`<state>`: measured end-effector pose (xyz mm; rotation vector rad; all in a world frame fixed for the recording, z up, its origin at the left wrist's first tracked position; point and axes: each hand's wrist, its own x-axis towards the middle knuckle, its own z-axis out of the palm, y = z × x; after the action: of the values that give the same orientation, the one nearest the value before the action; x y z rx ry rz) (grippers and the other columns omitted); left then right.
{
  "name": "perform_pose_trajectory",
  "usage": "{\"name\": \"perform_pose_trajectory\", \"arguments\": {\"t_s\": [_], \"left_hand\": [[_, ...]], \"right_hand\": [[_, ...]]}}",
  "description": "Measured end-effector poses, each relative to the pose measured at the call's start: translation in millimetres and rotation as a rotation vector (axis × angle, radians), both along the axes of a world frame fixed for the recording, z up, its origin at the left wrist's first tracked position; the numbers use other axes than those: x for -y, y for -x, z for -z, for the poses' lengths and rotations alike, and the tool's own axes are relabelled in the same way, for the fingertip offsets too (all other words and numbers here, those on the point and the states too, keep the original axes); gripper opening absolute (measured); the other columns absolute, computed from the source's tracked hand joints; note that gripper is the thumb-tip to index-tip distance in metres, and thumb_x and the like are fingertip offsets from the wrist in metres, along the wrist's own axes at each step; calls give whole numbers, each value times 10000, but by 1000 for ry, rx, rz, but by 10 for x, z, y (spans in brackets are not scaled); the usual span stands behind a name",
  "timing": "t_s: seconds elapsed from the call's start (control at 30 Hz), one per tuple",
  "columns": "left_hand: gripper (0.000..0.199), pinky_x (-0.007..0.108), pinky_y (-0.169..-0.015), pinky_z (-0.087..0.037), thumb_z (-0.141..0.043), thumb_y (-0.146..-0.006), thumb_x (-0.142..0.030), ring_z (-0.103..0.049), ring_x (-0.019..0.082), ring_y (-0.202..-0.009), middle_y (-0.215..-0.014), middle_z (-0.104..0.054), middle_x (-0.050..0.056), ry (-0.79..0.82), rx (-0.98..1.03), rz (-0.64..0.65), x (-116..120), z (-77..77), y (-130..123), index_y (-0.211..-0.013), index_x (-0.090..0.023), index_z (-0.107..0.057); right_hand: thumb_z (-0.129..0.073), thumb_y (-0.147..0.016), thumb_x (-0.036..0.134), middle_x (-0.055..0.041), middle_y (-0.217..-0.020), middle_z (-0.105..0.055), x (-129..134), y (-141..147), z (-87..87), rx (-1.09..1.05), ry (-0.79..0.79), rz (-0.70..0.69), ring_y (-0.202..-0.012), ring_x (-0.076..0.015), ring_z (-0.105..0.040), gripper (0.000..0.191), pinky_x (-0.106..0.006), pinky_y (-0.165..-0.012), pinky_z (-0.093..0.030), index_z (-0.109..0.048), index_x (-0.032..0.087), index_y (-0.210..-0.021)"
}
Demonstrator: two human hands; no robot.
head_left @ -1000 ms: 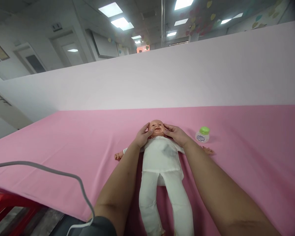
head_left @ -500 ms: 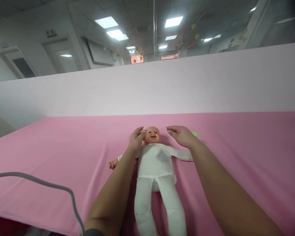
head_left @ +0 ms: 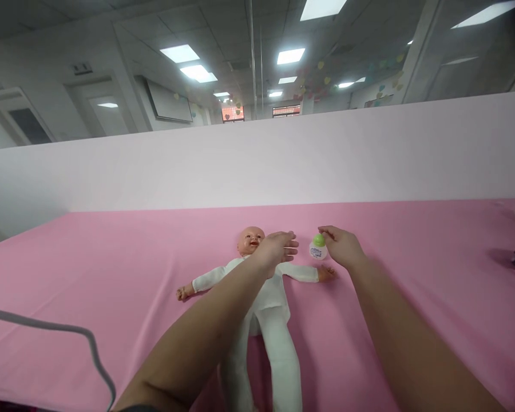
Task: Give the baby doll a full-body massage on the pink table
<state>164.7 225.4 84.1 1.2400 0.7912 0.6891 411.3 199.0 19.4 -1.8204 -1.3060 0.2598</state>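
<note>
My left hand [head_left: 277,250] hangs, fingers apart, over the doll [head_left: 274,294], and my right hand [head_left: 343,247], whose grip I cannot tell, could topple the jar [head_left: 318,251] near the doll's hand [head_left: 326,274] by knocking its green lid [head_left: 319,240].

The left hand [head_left: 277,252] and right hand [head_left: 343,247] are bare, as are the left forearm [head_left: 206,326], creased near the elbow, and right forearm [head_left: 399,320]. A dark sleeve [head_left: 141,408] edges in below, probably grey, though little shows. A smooth grey cable [head_left: 47,324] bends at lower left.
</note>
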Motion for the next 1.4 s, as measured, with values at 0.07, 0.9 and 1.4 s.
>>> {"name": "perform_pose_trajectory", "arguments": {"t_s": [0.07,0.9,1.4], "left_hand": [[321,444,-972,-515,-696,-922,-453,-679,266,-1010,-1174,-707,166,-11,-53,18,83,24,-165,-1061,-163,-690],[512,296,-484,-333,-452,-945,-722,-374,159,-550,-704,-397,-4,790,107,-244,-18,521,-1401,-751,-248,-437],[487,301,-826,-603,-441,-1042,-509,-724,246,-965,-1078,-690,201,531,253,-288,221,164,-655,-1101,-75,-655]], "right_hand": [[-495,-951,314,-64,-1373,-711,-4,8,-2,18,5,10,-1261,-285,-651,430,-433,-1057,-518,-715,243,-1313],[-588,-874,226,-79,-1621,-482,-153,-86,156,180,152,-193,-1248,-280,-682,631,-366,-980,-557,-572,269,-1503],[-501,-901,141,-139,-1612,-478,32,215,-299,378,188,-147,-1479,-340,-470,589,-504,-1193,-393,-589,143,-1484]]}}
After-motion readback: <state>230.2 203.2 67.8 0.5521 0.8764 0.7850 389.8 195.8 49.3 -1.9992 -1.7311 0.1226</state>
